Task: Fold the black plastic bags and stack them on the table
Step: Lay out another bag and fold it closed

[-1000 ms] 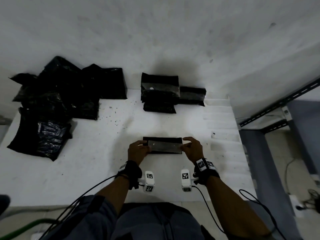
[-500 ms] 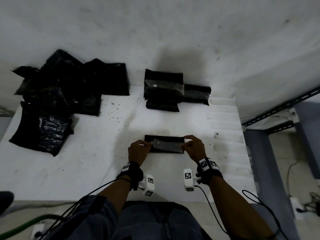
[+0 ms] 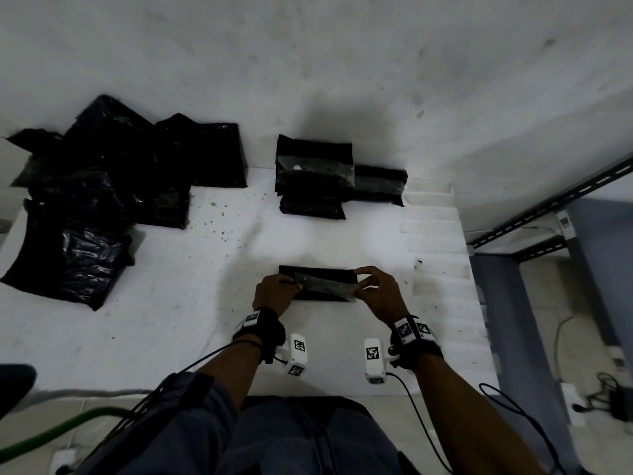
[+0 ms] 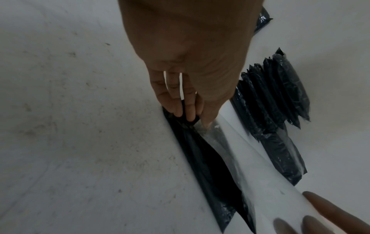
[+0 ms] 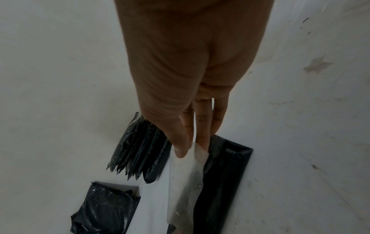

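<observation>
The left hand [image 3: 274,292] and right hand [image 3: 376,292] each pinched one end of a folded black bag [image 3: 320,284] lying on the white table [image 3: 171,320]; its lifted flap looked pale, perhaps glare. Beyond sat a folded stack [image 3: 313,176], and far left a loose pile [image 3: 96,193]

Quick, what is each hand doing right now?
Left hand: pinching the left end of the folded black bag.
Right hand: pinching the right end of the same bag.

No readable text or numbers on any object in view.
</observation>
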